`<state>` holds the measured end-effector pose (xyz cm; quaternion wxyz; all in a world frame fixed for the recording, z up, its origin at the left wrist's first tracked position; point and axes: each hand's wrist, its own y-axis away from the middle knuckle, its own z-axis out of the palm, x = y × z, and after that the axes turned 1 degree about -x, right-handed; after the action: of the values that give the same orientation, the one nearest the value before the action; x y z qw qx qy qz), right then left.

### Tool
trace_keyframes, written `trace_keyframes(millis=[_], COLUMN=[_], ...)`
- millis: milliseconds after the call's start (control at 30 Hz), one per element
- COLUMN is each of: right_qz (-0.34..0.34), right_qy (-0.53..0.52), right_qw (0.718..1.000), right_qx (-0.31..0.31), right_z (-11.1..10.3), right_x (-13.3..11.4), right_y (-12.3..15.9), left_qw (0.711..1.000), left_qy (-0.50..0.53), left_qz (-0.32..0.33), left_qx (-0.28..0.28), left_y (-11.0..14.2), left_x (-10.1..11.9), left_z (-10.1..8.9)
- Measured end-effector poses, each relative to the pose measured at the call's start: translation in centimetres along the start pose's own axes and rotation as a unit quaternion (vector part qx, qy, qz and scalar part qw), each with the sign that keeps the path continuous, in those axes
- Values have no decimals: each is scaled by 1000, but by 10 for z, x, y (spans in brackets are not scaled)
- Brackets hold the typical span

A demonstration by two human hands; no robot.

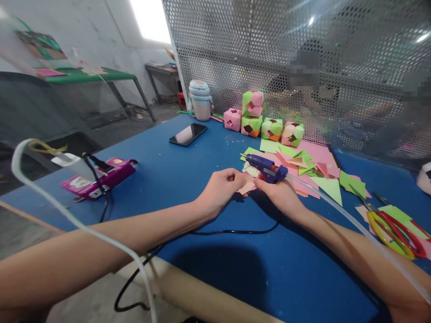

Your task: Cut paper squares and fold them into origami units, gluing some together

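Note:
My left hand pinches a small folded piece of pale pink paper between thumb and fingers, just above the blue table. The thumb of my right hand touches the paper's right edge. A dark blue glue gun sits in my right hand, its nozzle pointing left beyond the paper; my fingers around its handle are mostly hidden. From its back a long clear glue stick runs over my right forearm. Behind the gun lies a pile of pink and green paper pieces.
Several folded paper cubes stand along the perforated metal panel. A phone and a bottle are at the back left. Scissors lie right. A purple power strip, white cable and black cord lie left and in front.

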<state>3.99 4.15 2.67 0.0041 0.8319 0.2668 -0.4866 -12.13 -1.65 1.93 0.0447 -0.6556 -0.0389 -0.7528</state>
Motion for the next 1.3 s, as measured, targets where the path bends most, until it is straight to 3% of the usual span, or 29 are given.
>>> trace_keyframes(millis=[267,433,567,1300], right_qz=[-31,-131,-162,-148], right_qy=[58,116,136,189], right_qw=[997,985,977,971], right_qx=[26,1,-18,-20], right_z=[-8,-5,-2,-3], right_x=[11,12,15,13], right_y=[6,14,13,13], left_qw=[998,998,999,999], left_qy=[24,19,13,-15], left_qz=[-2,8,2,-2], left_qx=[54,62,50,40], left_y=[-18,-27,-27,-23], left_x=[-6,-7,-8,-9], left_z=[-18,-26,-24,-21])
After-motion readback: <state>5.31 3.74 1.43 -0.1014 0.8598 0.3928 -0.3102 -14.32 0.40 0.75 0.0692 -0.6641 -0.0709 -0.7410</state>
